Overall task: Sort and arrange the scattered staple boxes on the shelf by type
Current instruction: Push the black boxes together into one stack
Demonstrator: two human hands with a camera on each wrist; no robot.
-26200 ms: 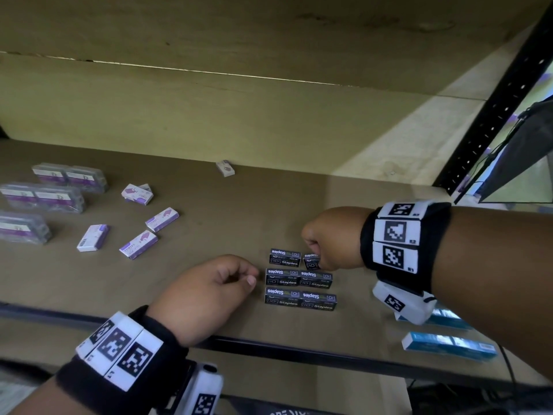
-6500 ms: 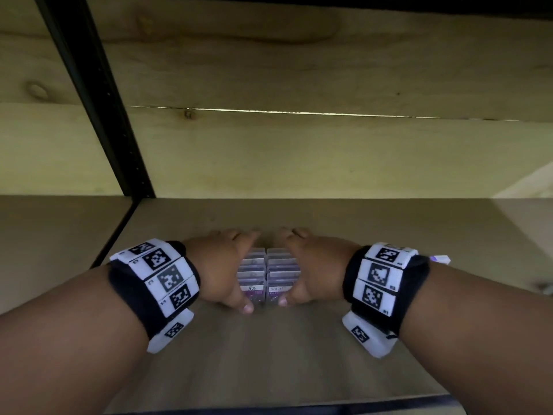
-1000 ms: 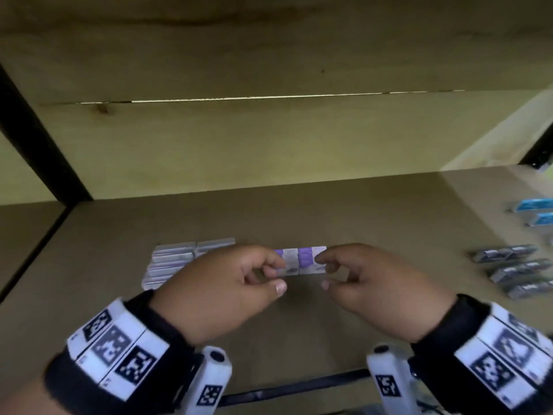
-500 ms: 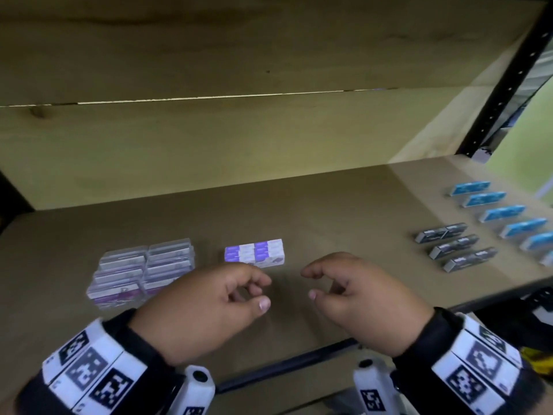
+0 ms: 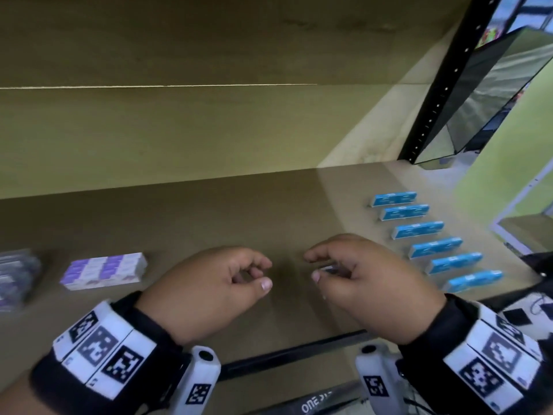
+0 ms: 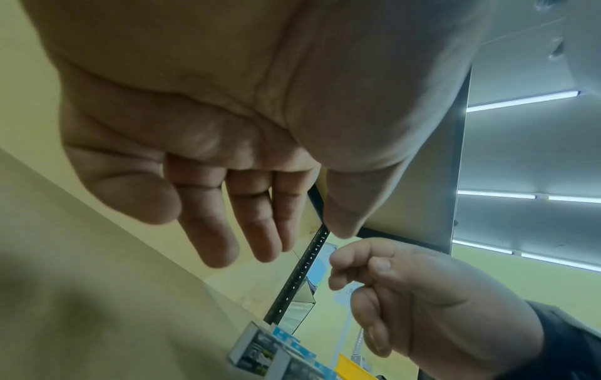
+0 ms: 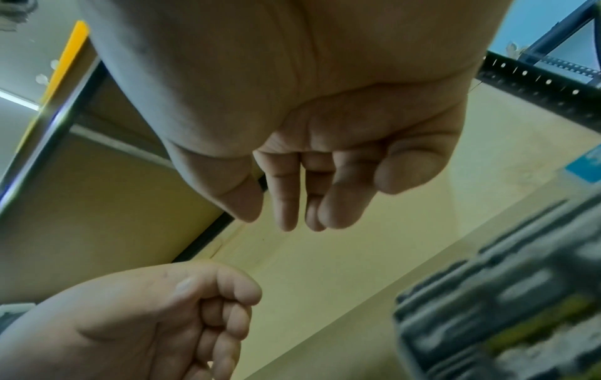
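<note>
My left hand (image 5: 263, 274) and right hand (image 5: 312, 267) hover side by side over the middle of the shelf (image 5: 209, 217), fingers loosely curled, both empty. A row of purple-and-white staple boxes (image 5: 104, 271) lies to the left of my left hand. Clear-wrapped purple packs (image 5: 15, 277) sit blurred at the far left. Several blue boxes (image 5: 434, 247) lie in a column on the right. My right hand covers most of the black staple boxes (image 7: 504, 295), which are blurred in the right wrist view. The left wrist view shows my left hand (image 6: 279, 239) with an empty palm.
A black perforated upright (image 5: 431, 94) stands at the shelf's right end. A black rail (image 5: 284, 354) runs along the front edge below my hands. The wooden back wall (image 5: 179, 130) closes the rear. Bare board lies behind my hands.
One second ago both hands pinched the purple-and-white row; they have let it go on the shelf and moved right, towards the black and blue boxes. The view has swung right.
</note>
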